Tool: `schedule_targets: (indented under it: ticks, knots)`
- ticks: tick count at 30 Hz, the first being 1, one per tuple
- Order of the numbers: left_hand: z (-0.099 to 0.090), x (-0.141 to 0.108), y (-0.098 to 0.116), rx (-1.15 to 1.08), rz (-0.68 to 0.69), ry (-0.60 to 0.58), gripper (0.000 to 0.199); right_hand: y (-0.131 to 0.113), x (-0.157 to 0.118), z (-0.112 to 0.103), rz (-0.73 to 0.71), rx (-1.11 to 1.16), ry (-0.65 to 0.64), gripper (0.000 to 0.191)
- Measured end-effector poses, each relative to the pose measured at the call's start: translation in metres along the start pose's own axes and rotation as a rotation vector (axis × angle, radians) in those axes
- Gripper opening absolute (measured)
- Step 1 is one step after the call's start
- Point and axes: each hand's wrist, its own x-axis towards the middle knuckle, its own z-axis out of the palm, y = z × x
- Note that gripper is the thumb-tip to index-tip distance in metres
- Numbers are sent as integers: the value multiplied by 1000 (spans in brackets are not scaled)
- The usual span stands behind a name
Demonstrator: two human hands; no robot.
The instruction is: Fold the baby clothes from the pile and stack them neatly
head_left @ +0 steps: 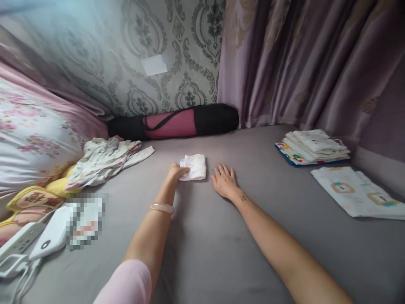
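A small white cloth [196,166], folded into a compact rectangle, lies on the grey bed sheet [209,236]. My left hand [177,171] grips its left edge, thumb on top and the other fingers hidden beneath or behind. Just right of the cloth, apart from it, my right hand [224,181] rests palm down on the sheet with its fingers spread. It holds nothing.
Crumpled clothes [110,158] lie at left beside a floral pillow [38,135]. A power strip [22,240] and white power bank [55,230] sit nearer. Folded cloths [314,145] and a printed cloth [360,192] are at right; a long bag [174,122] lines the wall.
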Motion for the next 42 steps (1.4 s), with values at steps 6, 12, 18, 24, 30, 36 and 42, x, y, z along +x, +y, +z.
schedule_targets:
  ticks: [6, 12, 18, 24, 30, 36, 42]
  knots:
    - [5, -8, 9, 65, -74, 66, 16, 1, 1, 2, -15, -11, 24, 56]
    - [0, -19, 26, -101, -53, 38, 17, 2, 2, 3, -6, 6, 31, 56]
    - [-16, -30, 51, -285, 2, 2, 23, 4, 2, 4, -19, 18, 36, 56]
    - [-52, -41, 67, -158, 161, 118, 27, 5, 1, 4, -21, 17, 47, 56]
    - [-57, -53, 70, 366, 255, 354, 22, 5, 1, 4, -23, 16, 50, 56]
    - [-22, -69, 69, 541, 267, 261, 21, 4, 1, 4, -18, 17, 33, 56]
    - [7, -73, 72, 470, 307, 178, 28, 4, 1, 2, -19, 23, 34, 56]
